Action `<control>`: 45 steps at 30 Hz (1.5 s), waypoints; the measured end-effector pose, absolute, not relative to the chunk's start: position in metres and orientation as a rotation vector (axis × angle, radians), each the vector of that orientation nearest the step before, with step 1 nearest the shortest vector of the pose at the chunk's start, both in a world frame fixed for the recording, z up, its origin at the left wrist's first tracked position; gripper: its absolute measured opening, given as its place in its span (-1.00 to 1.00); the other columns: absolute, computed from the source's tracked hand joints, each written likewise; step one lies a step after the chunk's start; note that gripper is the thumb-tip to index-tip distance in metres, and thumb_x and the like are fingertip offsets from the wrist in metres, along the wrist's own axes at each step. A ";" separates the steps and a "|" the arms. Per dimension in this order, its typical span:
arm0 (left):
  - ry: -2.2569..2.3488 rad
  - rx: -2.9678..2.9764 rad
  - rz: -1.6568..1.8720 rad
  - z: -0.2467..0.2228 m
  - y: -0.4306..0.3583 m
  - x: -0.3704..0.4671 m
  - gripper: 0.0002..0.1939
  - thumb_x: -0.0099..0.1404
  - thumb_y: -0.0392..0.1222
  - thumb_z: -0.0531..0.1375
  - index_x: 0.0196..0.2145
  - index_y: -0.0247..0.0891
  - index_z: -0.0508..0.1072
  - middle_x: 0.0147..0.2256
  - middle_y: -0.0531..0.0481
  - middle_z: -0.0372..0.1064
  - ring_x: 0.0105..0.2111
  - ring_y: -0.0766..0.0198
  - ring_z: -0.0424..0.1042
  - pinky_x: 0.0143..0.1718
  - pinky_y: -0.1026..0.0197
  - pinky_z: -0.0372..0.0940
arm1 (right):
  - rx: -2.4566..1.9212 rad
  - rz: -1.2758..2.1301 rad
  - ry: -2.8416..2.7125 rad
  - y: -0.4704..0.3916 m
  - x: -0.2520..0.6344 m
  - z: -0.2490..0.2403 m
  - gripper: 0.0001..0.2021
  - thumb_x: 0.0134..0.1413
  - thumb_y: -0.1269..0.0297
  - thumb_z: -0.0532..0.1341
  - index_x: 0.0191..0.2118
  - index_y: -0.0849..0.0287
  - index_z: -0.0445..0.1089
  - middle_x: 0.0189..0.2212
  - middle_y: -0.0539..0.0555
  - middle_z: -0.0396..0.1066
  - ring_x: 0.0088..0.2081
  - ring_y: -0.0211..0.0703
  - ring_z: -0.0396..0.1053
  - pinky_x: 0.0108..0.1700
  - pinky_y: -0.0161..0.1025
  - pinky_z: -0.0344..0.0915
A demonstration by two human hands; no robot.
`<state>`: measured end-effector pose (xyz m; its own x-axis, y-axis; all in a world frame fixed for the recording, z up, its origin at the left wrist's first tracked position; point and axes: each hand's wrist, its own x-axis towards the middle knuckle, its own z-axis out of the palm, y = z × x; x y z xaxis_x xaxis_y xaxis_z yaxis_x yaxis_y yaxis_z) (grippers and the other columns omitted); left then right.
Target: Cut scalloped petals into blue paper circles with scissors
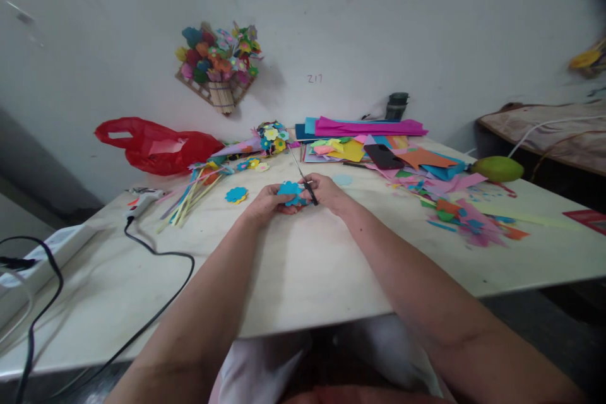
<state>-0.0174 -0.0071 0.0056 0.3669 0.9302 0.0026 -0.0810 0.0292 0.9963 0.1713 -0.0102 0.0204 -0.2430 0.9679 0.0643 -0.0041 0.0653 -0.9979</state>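
Note:
Pinched in my left hand (pixel 271 203) is a blue paper flower (pixel 290 190) with a scalloped edge. My right hand (pixel 326 192) is closed around a screwdriver-like tool (pixel 300 170) with a black handle and a long thin metal shaft. Its shaft points up and away to the left, and the fingertips of this hand meet the flower's right edge. Left of my hands lies another blue paper flower (pixel 235 194), with yellow showing beneath it. A pale blue paper disc (pixel 343 180) rests just beyond my right hand.
Coloured paper sheets (pixel 369 127), a dark phone (pixel 383 156) and paper scraps (pixel 473 221) occupy the right side, near a green fruit (pixel 498 168). On the left are paper strips (pixel 184 202), a red plastic bag (pixel 165 148), a corded glue gun (pixel 144 202) and a power strip (pixel 47 265).

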 end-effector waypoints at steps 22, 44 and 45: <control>0.837 1.023 1.342 0.008 -0.004 -0.019 -0.77 -0.03 -0.30 0.47 -0.39 -0.34 0.56 -0.36 -0.08 0.55 -0.36 0.22 0.56 -0.16 0.16 0.52 | -1.075 1.466 -1.699 -0.012 0.184 0.022 -0.69 0.14 0.12 0.38 -0.43 0.22 0.35 -0.61 0.00 0.44 -0.68 -0.37 0.31 -0.74 -0.44 0.04; 0.779 0.843 1.447 0.010 -0.002 -0.007 -0.86 0.05 -0.42 0.38 -0.37 -0.36 0.55 -0.39 -0.07 0.57 -0.34 0.19 0.59 -0.12 0.13 0.52 | -1.057 1.455 -1.642 -0.015 0.177 0.020 -0.70 0.29 0.16 0.26 -0.43 0.21 0.32 -0.63 -0.03 0.41 -0.69 -0.40 0.28 -0.71 -0.45 -0.01; 0.780 0.843 1.448 0.010 -0.002 -0.006 -0.86 0.05 -0.42 0.38 -0.37 -0.37 0.55 -0.39 -0.09 0.57 -0.31 0.17 0.59 -0.10 0.11 0.51 | -1.055 1.452 -1.645 -0.014 0.177 0.019 -0.70 0.30 0.17 0.25 -0.43 0.21 0.32 -0.63 -0.03 0.40 -0.69 -0.40 0.28 -0.71 -0.45 -0.01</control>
<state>-0.0064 -0.0021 0.0100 -0.0084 0.9987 0.0495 -0.5081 -0.0469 0.8600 0.1767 -0.0144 0.0194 -0.4298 0.9028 -0.0163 0.1280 0.0430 -0.9908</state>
